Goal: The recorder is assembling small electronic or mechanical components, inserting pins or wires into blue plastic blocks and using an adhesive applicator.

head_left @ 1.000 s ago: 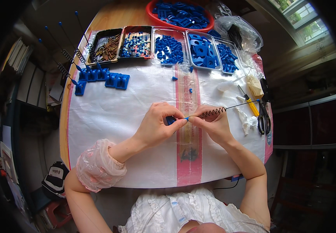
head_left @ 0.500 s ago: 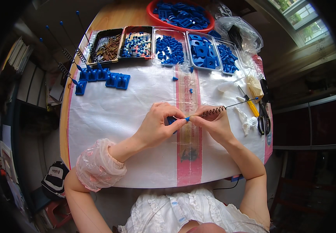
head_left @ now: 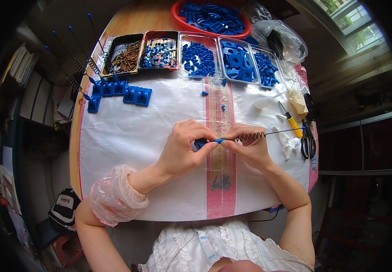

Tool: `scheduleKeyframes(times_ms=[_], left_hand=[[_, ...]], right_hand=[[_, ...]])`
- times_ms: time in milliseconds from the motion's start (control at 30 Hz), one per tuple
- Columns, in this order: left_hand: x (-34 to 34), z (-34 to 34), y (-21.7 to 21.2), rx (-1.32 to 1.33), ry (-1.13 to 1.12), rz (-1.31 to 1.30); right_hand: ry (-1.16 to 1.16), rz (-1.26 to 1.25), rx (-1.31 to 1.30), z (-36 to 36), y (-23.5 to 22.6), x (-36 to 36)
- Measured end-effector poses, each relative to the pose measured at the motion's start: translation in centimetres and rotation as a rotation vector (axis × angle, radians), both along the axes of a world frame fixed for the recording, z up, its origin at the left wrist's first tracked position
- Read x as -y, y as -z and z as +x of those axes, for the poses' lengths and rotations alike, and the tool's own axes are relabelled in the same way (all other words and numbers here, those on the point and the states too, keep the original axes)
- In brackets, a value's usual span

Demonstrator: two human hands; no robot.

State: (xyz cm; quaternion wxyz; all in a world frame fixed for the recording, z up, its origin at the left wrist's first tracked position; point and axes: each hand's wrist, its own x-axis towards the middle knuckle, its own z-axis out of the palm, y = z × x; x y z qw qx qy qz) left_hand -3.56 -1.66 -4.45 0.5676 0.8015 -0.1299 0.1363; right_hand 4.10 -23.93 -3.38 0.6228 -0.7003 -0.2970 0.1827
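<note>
My left hand [head_left: 183, 144] is closed on a blue plastic base [head_left: 199, 143], most of it hidden by the fingers. Pinched in my right hand [head_left: 250, 147] is a black spring [head_left: 252, 136] whose thin straight wire runs out to the right and ends in a blue tip [head_left: 303, 128]. The fingertips of both hands meet over a small blue part [head_left: 219, 141] where spring and base come together; how they join is hidden. Two small loose blue pieces, one a wedge [head_left: 204, 93] and one a peg [head_left: 223, 108], lie beyond my hands.
Along the back stand a tray of screws [head_left: 127, 55], a tray of nuts [head_left: 159, 51] and several clear trays of blue parts [head_left: 199, 59], before a red basin [head_left: 174, 18]. Finished spring pieces on blue bases [head_left: 94, 103] stand at left. A yellow screwdriver [head_left: 294, 125] and scissors [head_left: 308, 145] lie right.
The spring and its wire have tilted lower, the blue tip dropping and shifting right. The blue base has turned slightly between the fingers. Both hands keep nearly the same place.
</note>
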Motion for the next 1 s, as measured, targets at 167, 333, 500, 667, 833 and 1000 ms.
scheduleKeyframes(times_ms=[167, 333, 500, 667, 833, 1000], left_hand=[[-0.1, 0.1, 0.41, 0.0, 0.002, 0.019], [-0.03, 0.11, 0.48, -0.006, 0.007, 0.018], [-0.07, 0.04, 0.22, 0.025, -0.002, 0.055], [-0.11, 0.04, -0.12, 0.083, -0.012, 0.12], [-0.23, -0.08, -0.4, 0.167, -0.03, 0.203], [-0.37, -0.02, -0.45, 0.212, -0.037, 0.255]], right_hand=[[0.003, -0.029, -0.011, -0.14, -0.34, -0.11], [0.013, -0.031, -0.016, -0.13, -0.16, 0.02], [0.007, -0.039, 0.007, -0.03, -0.33, -0.11], [-0.022, -0.016, 0.059, 0.13, -0.05, -0.08], [-0.042, 0.007, 0.118, 0.09, -0.01, -0.08], [-0.051, 0.011, 0.129, 0.27, 0.26, -0.08]])
